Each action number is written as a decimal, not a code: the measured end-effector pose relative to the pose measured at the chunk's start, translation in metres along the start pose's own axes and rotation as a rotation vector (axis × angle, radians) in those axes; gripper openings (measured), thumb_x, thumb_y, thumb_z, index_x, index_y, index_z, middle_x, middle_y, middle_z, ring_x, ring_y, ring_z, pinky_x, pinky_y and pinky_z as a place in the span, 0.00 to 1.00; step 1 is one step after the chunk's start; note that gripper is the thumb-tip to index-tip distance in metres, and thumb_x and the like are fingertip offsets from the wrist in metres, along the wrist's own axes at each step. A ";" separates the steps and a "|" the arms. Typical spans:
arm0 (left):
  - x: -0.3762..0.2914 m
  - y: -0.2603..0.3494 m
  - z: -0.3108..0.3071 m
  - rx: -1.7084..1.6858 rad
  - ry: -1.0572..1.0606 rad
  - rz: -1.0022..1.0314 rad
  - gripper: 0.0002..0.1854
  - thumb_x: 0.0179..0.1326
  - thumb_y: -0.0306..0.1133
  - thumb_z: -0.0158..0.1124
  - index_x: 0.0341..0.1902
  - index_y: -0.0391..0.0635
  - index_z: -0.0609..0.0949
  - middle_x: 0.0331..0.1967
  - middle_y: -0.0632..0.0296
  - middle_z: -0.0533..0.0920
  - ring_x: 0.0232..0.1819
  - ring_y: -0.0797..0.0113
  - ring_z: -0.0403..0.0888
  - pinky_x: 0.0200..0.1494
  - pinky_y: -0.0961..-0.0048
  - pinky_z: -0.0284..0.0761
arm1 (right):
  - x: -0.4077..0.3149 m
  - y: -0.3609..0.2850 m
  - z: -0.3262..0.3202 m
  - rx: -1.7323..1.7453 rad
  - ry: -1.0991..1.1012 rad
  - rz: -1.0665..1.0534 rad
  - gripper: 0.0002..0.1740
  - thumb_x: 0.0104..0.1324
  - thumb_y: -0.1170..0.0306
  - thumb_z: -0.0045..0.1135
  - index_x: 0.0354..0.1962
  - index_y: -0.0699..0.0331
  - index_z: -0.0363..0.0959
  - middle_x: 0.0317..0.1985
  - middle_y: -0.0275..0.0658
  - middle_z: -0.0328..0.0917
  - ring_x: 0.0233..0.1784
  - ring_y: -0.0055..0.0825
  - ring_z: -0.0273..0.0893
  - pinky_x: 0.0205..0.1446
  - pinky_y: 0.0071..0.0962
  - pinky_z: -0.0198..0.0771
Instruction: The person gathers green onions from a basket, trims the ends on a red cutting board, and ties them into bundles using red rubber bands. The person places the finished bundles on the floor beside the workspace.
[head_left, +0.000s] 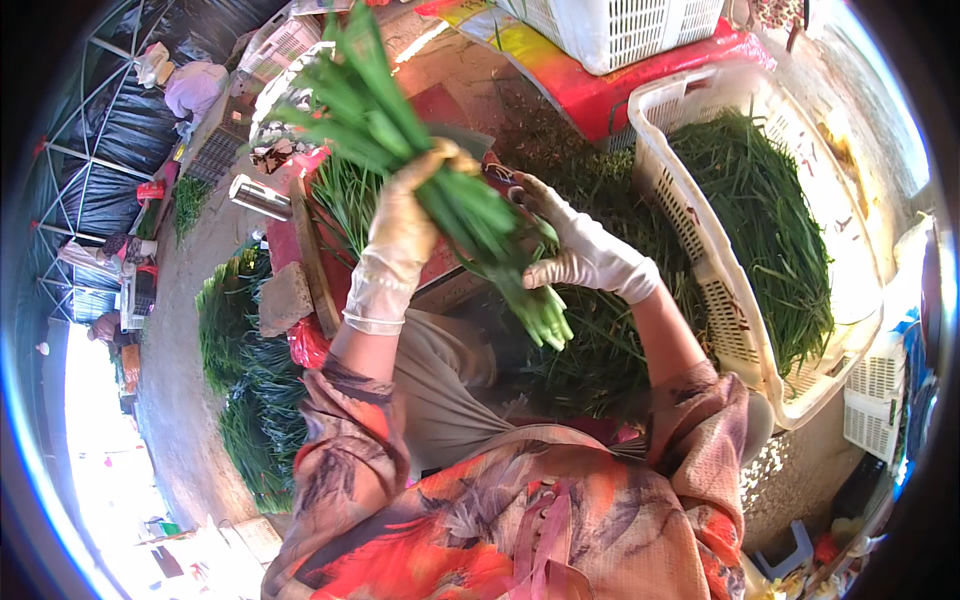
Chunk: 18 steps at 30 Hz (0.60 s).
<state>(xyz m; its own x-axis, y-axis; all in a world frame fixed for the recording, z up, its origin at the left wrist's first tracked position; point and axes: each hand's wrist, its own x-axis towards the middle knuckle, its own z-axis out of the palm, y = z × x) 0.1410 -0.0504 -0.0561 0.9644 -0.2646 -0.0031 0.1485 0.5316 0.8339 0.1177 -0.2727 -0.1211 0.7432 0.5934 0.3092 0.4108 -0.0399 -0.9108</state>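
Note:
My left hand (405, 210), in a pale glove, is closed around the middle of a bunch of long flat green leaves (472, 214) that look like garlic chives. The bunch is held aslant above my lap, its blurred leaf tips at the upper left and its pale cut ends at the lower right. Beside the cut-end half is my right hand (592, 244), also gloved, with thumb and fingers spread; whether it touches the stalks I cannot tell. Behind the bunch, more green stalks (345, 195) lie on a red surface with a wooden bar (313, 262) along its left side.
A cream plastic crate (701, 277) holding loose greens (757, 240) stands at my right. Loose leaves (600, 360) cover the ground before me. Stacked green bunches (255, 375), a stone block (286, 300) and a metal cylinder (259, 198) are at left. A white crate (637, 34) stands ahead.

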 end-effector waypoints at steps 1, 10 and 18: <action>0.006 -0.003 0.011 0.016 0.010 -0.080 0.13 0.56 0.37 0.69 0.41 0.44 0.80 0.39 0.60 0.81 0.48 0.60 0.78 0.56 0.59 0.74 | 0.002 -0.005 0.002 -0.008 -0.003 0.009 0.73 0.44 0.49 0.77 0.71 0.70 0.32 0.69 0.54 0.53 0.69 0.43 0.61 0.66 0.36 0.64; 0.021 -0.054 0.145 0.403 0.144 -0.306 0.17 0.47 0.32 0.75 0.42 0.42 0.83 0.35 0.60 0.84 0.35 0.67 0.79 0.41 0.70 0.74 | -0.036 0.000 0.005 0.589 0.634 0.141 0.38 0.44 0.64 0.80 0.52 0.65 0.71 0.45 0.32 0.78 0.47 0.22 0.75 0.54 0.24 0.70; -0.001 -0.004 0.118 0.671 -0.462 -0.267 0.50 0.55 0.51 0.70 0.72 0.35 0.56 0.71 0.46 0.61 0.72 0.56 0.57 0.68 0.63 0.61 | -0.106 0.000 -0.019 1.039 0.694 0.092 0.35 0.58 0.64 0.68 0.61 0.63 0.65 0.42 0.38 0.78 0.44 0.31 0.77 0.52 0.38 0.74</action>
<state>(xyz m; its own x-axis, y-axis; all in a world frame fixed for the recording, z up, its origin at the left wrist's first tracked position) 0.1136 -0.1473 0.0058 0.7076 -0.6922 -0.1420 0.0562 -0.1452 0.9878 0.0488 -0.3508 -0.1492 0.9978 0.0610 0.0241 -0.0326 0.7809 -0.6239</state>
